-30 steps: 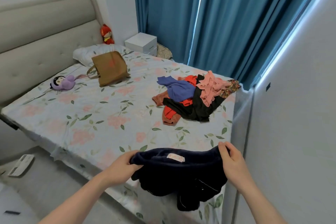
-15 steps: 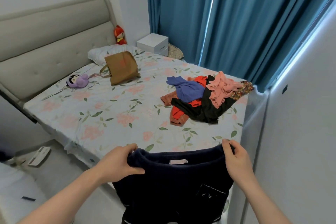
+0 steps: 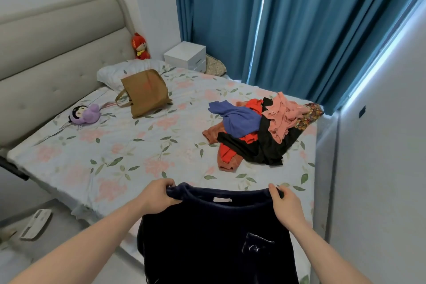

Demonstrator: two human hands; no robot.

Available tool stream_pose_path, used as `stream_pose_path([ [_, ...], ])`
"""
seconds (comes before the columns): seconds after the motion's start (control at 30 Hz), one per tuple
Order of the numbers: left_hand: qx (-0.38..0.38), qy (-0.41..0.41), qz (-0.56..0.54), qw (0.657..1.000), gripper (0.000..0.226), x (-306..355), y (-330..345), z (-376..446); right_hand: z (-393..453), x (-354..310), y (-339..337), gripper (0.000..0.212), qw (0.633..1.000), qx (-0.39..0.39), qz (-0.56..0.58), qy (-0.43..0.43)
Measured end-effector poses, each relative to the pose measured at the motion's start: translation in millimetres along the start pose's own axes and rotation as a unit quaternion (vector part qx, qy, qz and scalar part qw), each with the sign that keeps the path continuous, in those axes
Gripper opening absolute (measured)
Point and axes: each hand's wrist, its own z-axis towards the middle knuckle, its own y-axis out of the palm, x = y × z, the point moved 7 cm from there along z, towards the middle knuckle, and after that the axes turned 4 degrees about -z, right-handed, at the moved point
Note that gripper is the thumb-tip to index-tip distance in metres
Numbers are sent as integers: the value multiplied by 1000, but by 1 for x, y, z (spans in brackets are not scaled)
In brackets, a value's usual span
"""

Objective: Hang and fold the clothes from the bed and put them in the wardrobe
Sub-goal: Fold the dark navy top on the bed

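Observation:
A dark navy top (image 3: 207, 235) with a white neck label and a chest pocket hangs spread out in front of me, over the near edge of the bed (image 3: 119, 154). My left hand (image 3: 156, 196) grips its left shoulder and my right hand (image 3: 287, 207) grips its right shoulder. Further back on the floral sheet lies a heap of clothes (image 3: 258, 131): blue, red, black, pink, rust and patterned pieces tangled together.
A brown tote bag (image 3: 144, 93), a purple plush toy (image 3: 84, 114) and a pillow (image 3: 129, 70) lie near the padded headboard. A white box (image 3: 185, 55) and a red doll (image 3: 140, 46) stand behind. Blue curtains hang at the back; a white panel rises at right.
The navy top was bunched between my hands; now it is lifted and hangs flat by its shoulders. My view has moved back from the bed.

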Motion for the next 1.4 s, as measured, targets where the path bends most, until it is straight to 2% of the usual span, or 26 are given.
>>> stream_pose_path([
  [0.2, 33, 5, 21, 999, 28, -4, -60, 128, 108, -51, 42, 36, 999, 36, -26, 26],
  [0.23, 37, -7, 19, 999, 30, -10, -65, 151, 128, -56, 53, 33, 999, 34, -24, 31],
  [0.3, 46, -15, 37, 998, 48, -17, -67, 179, 152, -64, 65, 32, 999, 32, -14, 41],
  [0.4, 60, 2, 87, 994, 59, -40, -47, 203, 169, -50, 102, 42, 996, 16, -14, 82],
  [0.53, -51, -15, 76, 996, 52, -102, 34, 192, 134, 13, 157, 45, 987, -53, -64, 139],
  [0.63, -143, -63, 76, 985, 46, -163, 100, 173, 100, 85, 200, 54, 961, -139, -105, 213],
  [0.7, -175, -95, 72, 977, 52, -201, 140, 162, 85, 131, 224, 63, 946, -172, -115, 248],
  [0.83, -197, -162, 65, 965, 66, -261, 207, 148, 67, 213, 265, 83, 930, -183, -120, 294],
  [0.93, -169, -206, 40, 963, 89, -290, 250, 140, 62, 270, 287, 101, 918, -178, -141, 324],
  [1.0, -142, -231, 38, 962, 103, -303, 273, 136, 58, 303, 298, 105, 911, -171, -176, 331],
  [1.07, -109, -244, 51, 962, 99, -310, 288, 133, 51, 326, 306, 87, 907, -168, -198, 332],
  [1.13, -70, -234, 39, 969, 88, -314, 296, 133, 45, 344, 311, 47, 909, -161, -210, 322],
  [1.2, -64, -236, -8, 970, 80, -316, 301, 130, 37, 349, 309, 26, 910, -152, -216, 319],
  [1.3, -85, -258, -67, 960, 73, -316, 298, 118, 23, 343, 301, 26, 904, -150, -212, 339],
  [1.4, -140, -257, -85, 952, 80, -314, 291, 108, 12, 339, 291, 34, 896, -164, -224, 346],
])
